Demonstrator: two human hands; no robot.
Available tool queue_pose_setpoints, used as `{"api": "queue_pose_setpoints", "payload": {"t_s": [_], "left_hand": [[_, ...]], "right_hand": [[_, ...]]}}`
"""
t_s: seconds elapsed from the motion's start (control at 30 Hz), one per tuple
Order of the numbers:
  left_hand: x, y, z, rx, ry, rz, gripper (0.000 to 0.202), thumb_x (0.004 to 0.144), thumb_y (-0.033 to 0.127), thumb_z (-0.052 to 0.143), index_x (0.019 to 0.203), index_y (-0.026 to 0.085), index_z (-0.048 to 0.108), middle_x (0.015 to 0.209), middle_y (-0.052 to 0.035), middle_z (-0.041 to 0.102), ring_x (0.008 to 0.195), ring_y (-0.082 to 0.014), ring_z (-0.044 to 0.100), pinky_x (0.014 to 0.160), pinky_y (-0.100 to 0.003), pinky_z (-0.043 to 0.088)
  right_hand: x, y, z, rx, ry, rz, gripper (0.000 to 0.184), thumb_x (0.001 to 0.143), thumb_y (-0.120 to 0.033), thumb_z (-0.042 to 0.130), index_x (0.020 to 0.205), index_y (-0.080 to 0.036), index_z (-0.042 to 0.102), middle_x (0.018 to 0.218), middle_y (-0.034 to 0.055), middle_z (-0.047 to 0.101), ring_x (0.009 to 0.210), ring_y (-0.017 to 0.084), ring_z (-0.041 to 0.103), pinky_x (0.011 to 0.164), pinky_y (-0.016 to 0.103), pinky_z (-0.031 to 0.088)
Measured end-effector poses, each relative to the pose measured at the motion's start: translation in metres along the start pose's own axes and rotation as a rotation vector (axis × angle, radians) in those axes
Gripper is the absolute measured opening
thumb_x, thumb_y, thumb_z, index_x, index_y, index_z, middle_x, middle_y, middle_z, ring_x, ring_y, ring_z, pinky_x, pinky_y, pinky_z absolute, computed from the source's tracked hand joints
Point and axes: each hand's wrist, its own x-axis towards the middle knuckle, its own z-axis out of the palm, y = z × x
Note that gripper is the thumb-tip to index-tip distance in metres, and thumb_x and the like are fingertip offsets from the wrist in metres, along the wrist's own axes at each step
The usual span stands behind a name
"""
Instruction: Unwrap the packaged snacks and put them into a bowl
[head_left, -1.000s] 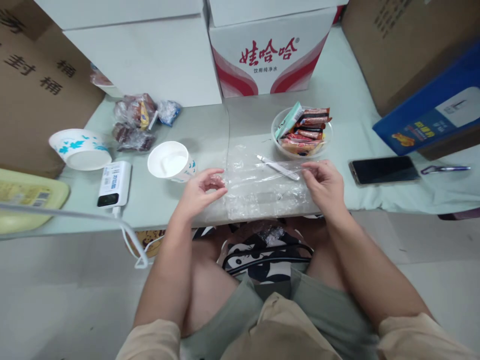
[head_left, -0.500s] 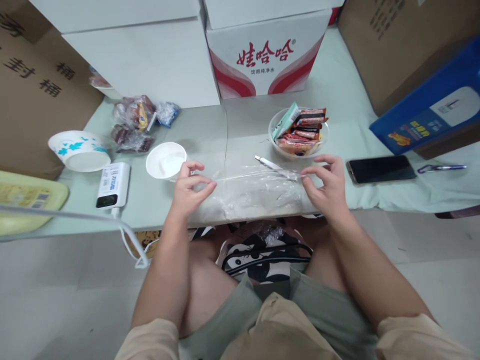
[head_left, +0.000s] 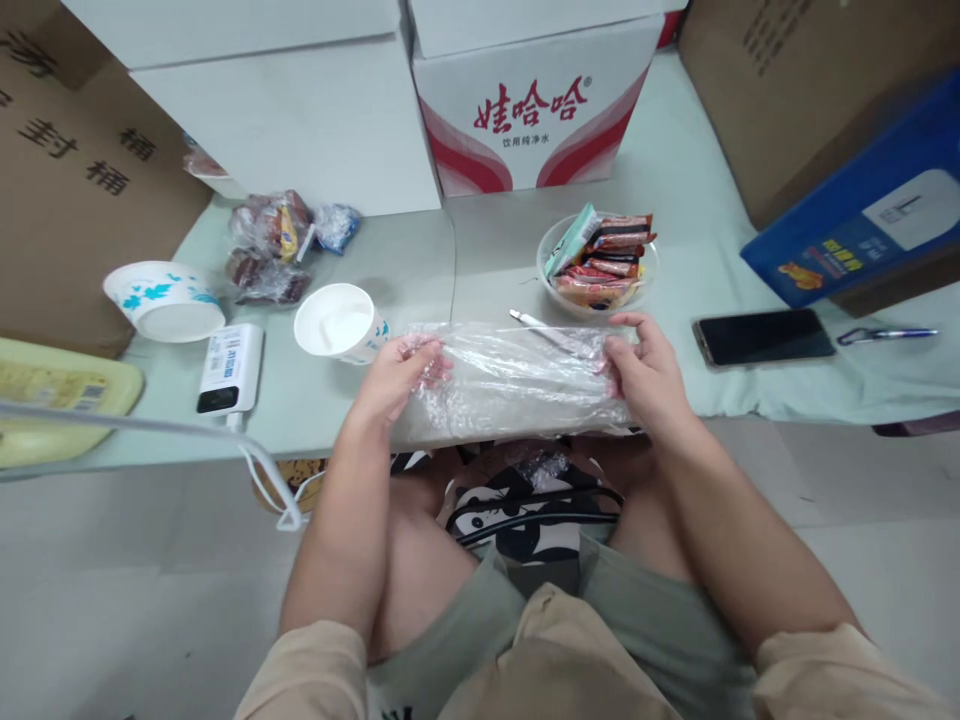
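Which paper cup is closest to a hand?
The small white paper cup beside the left hand, which holds the clear plastic bag. The wider blue-patterned paper bowl sits farther left, past the white power bank.

left hand [head_left: 397,380] partly veiled (clear film [head_left: 517,385]), yellow tray [head_left: 52,395] cropped left

Place: storeroom or packing corner, makeshift | Evidence: stacked cardboard cartons [head_left: 82,170] and white boxes [head_left: 300,110] crowd the table [head_left: 420,260] | a bottled-water case [head_left: 536,105] | bowl of packaged snacks [head_left: 598,262], paper cups [head_left: 339,323]
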Motion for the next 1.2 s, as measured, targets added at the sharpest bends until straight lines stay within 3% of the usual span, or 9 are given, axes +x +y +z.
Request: {"api": "queue_pose_setpoints", "payload": {"t_s": [0.13,0.33,0.43,0.53,0.67,0.83,1.0,1.13,1.2], "left_hand": [[0.008,0.001,0.004,-0.006,0.007,-0.035,0.03,0.071,0.041,0.082,0.073,0.015,0.065,0.056,-0.0021,0.066,0.041,-0.0107,0.058,0.034,-0.017,0.034],[0.008,0.0,-0.001,0.013,-0.123,-0.145,0.03,0.068,0.043,0.084,0.068,0.019,0.066,0.048,0.0001,0.061,0.032,-0.0083,0.046,0.029,-0.017,0.024],[0.008,-0.002,0.005,0.015,-0.224,-0.166,0.032,0.066,0.046,0.086,0.068,0.02,0.067,0.049,0.0001,0.059,0.034,-0.0084,0.046,0.029,-0.018,0.025],[0.01,-0.004,0.017,0.016,-0.34,-0.167,0.032,0.069,0.048,0.084,0.071,0.019,0.069,0.049,-0.0007,0.058,0.036,-0.01,0.047,0.03,-0.019,0.026],[0.015,-0.006,0.028,0.006,-0.439,-0.171,0.039,0.069,0.055,0.082,0.073,0.018,0.07,0.057,-0.0049,0.066,0.045,-0.0154,0.06,0.041,-0.024,0.045],[0.02,-0.007,0.022,-0.002,-0.401,-0.237,0.056,0.071,0.074,0.07,0.072,0.018,0.067,0.063,-0.0091,0.071,0.054,-0.0217,0.069,0.045,-0.026,0.05],[0.015,-0.004,0.016,-0.304,-0.41,-0.116,0.048,0.062,0.058,0.086,0.077,0.015,0.069,0.061,-0.0019,0.067,0.052,-0.0134,0.063,0.046,-0.021,0.047],[0.011,-0.007,0.027,-0.527,-0.418,0.055,0.074,0.061,0.081,0.072,0.097,0.017,0.075,0.095,-0.0077,0.077,0.091,-0.0213,0.073,0.076,-0.028,0.059],[0.009,-0.011,0.033,-0.431,-0.508,0.03,0.077,0.055,0.071,0.083,0.108,0.018,0.074,0.116,-0.0111,0.075,0.108,-0.0267,0.071,0.089,-0.033,0.058]], "right_hand": [[-0.005,-0.005,-0.013,-0.048,-0.377,0.145,0.042,0.088,-0.054,0.065,0.119,-0.026,0.063,0.071,0.0,0.072,0.056,0.019,0.07,0.051,0.032,0.055],[0.004,-0.01,-0.037,0.162,-0.489,0.031,0.08,0.073,-0.092,0.047,0.115,-0.027,0.069,0.113,0.0104,0.076,0.107,0.03,0.072,0.09,0.051,0.058],[0.012,-0.003,-0.015,0.246,-0.438,0.017,0.06,0.073,-0.076,0.066,0.11,-0.029,0.066,0.115,0.0086,0.073,0.108,0.028,0.071,0.092,0.051,0.058],[0.012,0.005,0.025,0.158,-0.55,0.033,0.057,0.069,-0.05,0.082,0.116,-0.029,0.06,0.119,0.0086,0.07,0.107,0.025,0.068,0.087,0.045,0.059],[0.005,0.007,0.062,0.045,-0.779,0.072,0.035,0.074,-0.041,0.078,0.098,-0.024,0.06,0.077,-0.0024,0.063,0.069,0.015,0.059,0.062,0.031,0.052],[0.006,0.004,0.062,0.056,-0.581,0.044,0.033,0.077,-0.045,0.072,0.073,-0.023,0.047,0.06,-0.0072,0.049,0.055,0.01,0.047,0.053,0.025,0.038],[0.008,0.006,0.06,0.169,-0.326,0.106,0.041,0.072,-0.047,0.077,0.075,-0.023,0.043,0.069,-0.0053,0.054,0.06,0.011,0.056,0.049,0.023,0.035],[0.005,0.007,0.061,0.342,-0.316,0.129,0.041,0.068,-0.044,0.08,0.084,-0.024,0.047,0.08,-0.0039,0.059,0.07,0.013,0.063,0.055,0.023,0.042],[0.005,0.009,0.061,0.37,-0.259,0.107,0.04,0.068,-0.041,0.08,0.086,-0.024,0.048,0.079,-0.0048,0.057,0.069,0.013,0.063,0.058,0.025,0.045]]}}
